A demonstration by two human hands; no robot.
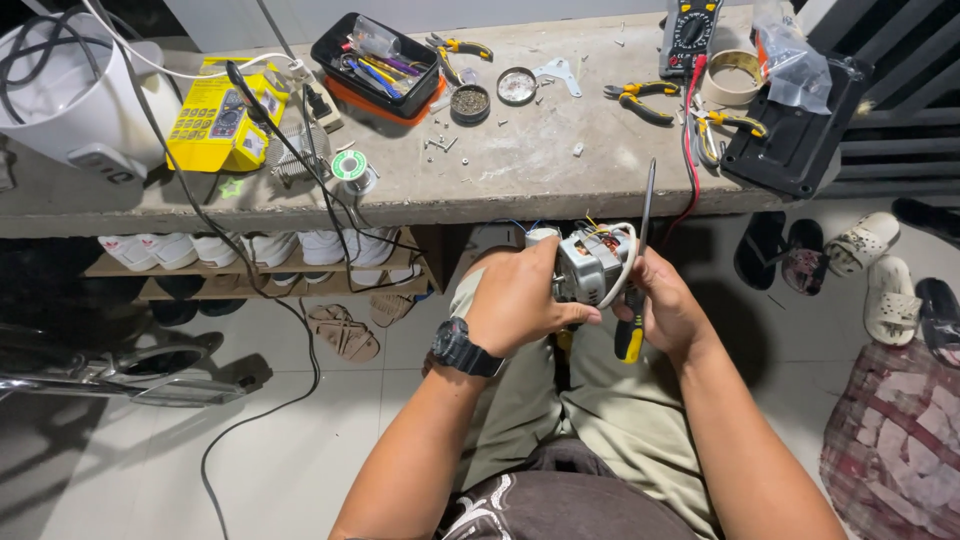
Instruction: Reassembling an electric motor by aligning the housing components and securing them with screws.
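Observation:
My left hand (520,300), with a black watch on the wrist, grips a small grey electric motor (588,266) with copper windings and coloured wires, held over my lap. My right hand (668,308) holds a screwdriver (637,270) with a yellow-and-black handle, its dark shaft pointing up beside the motor. A white cable loops from the motor across the right hand's fingers.
A concrete bench (520,170) ahead carries a black parts tray (378,62), pliers (640,100), a multimeter (690,32), a tape roll (732,76), a solder spool (350,166), a yellow box (220,120) and loose screws. Shoes fill a rack (250,262) underneath; sandals lie right.

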